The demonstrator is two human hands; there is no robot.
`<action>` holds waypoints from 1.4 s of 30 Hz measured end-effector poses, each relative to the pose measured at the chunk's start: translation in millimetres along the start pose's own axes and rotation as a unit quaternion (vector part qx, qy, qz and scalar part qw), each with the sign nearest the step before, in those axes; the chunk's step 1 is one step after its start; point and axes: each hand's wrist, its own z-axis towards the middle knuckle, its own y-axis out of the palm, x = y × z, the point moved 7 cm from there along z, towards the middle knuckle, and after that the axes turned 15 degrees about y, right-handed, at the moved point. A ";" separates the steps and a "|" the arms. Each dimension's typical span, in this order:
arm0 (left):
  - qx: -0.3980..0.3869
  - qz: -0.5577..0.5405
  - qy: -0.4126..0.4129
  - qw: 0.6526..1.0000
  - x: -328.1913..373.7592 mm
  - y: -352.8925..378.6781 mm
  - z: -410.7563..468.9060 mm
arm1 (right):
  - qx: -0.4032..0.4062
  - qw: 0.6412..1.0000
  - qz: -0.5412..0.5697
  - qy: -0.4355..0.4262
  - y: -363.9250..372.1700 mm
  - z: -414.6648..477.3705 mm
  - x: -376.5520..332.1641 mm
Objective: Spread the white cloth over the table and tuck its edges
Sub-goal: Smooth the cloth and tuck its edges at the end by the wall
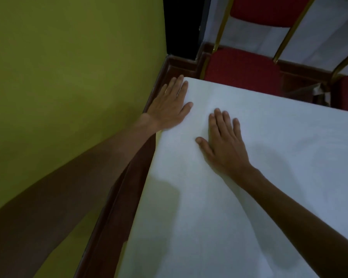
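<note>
The white cloth (259,177) lies flat over the table and covers all of the top that I can see, up to its far left corner. My left hand (170,105) rests palm down at the cloth's left edge near that corner, fingers straight and partly over the side. My right hand (223,141) lies flat on the cloth a little to the right, fingers spread and holding nothing. The table itself is hidden under the cloth.
A yellow-green wall (68,87) stands close along the table's left side, with a dark brown skirting (117,207) in the narrow gap. Red chairs with gold frames (241,67) stand just beyond the far edge.
</note>
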 end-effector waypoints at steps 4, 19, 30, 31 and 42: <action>0.004 -0.006 -0.008 1.000 -9.9 -5.0 17.2 | -0.004 1.000 -0.001 -0.003 -4.3 44.1 -7.1; 0.033 -0.116 0.033 0.992 89.1 51.5 -228.5 | -0.023 0.999 -0.015 0.020 17.6 -64.1 -54.4; 0.038 -0.242 0.022 0.969 182.6 96.4 -435.1 | -0.037 0.997 -0.024 0.061 56.8 -271.7 -117.7; 0.055 -0.257 0.026 0.964 185.8 98.1 -446.6 | -0.033 0.997 -0.026 0.058 59.1 -282.9 -121.3; 0.092 -0.281 -0.018 0.955 146.5 153.1 -474.7 | 0.016 0.998 -0.019 0.051 57.7 -294.4 -127.8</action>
